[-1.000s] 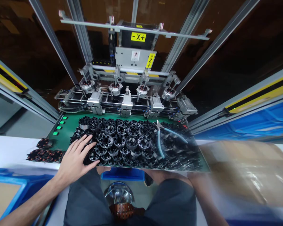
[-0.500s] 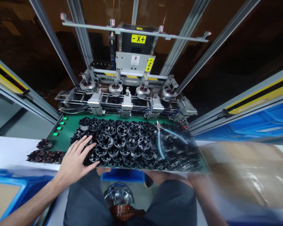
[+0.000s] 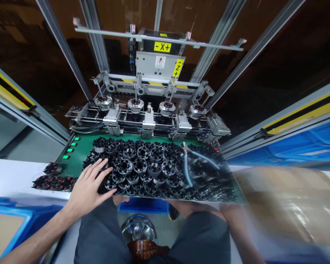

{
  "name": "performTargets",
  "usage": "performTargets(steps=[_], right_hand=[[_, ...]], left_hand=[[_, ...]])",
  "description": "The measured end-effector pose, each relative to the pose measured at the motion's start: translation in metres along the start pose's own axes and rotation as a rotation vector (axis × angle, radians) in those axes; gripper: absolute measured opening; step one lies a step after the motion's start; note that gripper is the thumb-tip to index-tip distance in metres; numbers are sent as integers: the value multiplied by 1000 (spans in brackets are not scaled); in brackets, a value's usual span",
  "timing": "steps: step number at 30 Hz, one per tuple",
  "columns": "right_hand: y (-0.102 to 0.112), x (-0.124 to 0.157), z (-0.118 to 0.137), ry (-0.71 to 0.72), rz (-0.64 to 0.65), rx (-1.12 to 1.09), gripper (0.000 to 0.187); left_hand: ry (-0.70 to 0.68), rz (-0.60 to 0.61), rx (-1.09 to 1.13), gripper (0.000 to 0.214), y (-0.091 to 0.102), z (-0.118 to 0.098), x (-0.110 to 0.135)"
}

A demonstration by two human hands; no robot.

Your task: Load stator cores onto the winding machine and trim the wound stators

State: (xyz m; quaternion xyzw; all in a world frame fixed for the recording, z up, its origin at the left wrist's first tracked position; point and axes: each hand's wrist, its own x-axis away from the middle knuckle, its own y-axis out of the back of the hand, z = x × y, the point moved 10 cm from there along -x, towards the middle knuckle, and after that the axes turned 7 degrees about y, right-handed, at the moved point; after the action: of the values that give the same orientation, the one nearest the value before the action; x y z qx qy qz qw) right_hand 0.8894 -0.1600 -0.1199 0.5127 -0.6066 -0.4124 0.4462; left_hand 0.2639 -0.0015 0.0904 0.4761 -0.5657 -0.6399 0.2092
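My left hand (image 3: 89,185) rests palm down with fingers spread over the left end of a large pile of black ring-shaped motor stators (image 3: 140,165). Its fingertips touch or hover just above the parts, and nothing is gripped. A metal band shows around many of these stators. Diagonal cutters (image 3: 187,165) with light blue handles lie open on the right side of the pile. Of my right arm only the blurred forearm (image 3: 240,234) shows at lower right, and the hand itself is hidden near the board's edge.
Behind the green board (image 3: 77,150) stands a machine with several round metal holders (image 3: 135,105) carrying stators. Stators with copper-coloured windings (image 3: 55,182) sit at left. A blurred cardboard box (image 3: 291,205) is at right. Blue bins (image 3: 24,216) and yellow side strips (image 3: 11,90) flank the station.
The machine's crossbar and its labelled plate have risen a little, showing longer rods above the round holders. My left hand stays in place on the stators, and the cutters lie as before.
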Motion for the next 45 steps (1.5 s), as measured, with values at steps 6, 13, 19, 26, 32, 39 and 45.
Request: performTargets(steps=[6, 13, 19, 26, 32, 39, 45], right_hand=[[-6, 6, 0, 50, 25, 6, 17], [-4, 5, -1, 45, 7, -4, 15], [3, -2, 3, 16, 19, 21, 18], [13, 0, 11, 60, 56, 17, 18], [22, -2, 13, 43, 58, 7, 17], [29, 3, 13, 63, 44, 0, 22], [31, -2, 15, 60, 37, 46, 18]], left_hand=[[-1, -4, 11, 63, 1, 0, 0], [6, -5, 16, 62, 2, 0, -1], [-9, -13, 1, 62, 3, -2, -1], [15, -4, 27, 60, 4, -1, -1], [7, -5, 20, 61, 3, -2, -2], [12, -5, 25, 61, 4, -1, -2], [16, -2, 29, 60, 3, 0, -1]])
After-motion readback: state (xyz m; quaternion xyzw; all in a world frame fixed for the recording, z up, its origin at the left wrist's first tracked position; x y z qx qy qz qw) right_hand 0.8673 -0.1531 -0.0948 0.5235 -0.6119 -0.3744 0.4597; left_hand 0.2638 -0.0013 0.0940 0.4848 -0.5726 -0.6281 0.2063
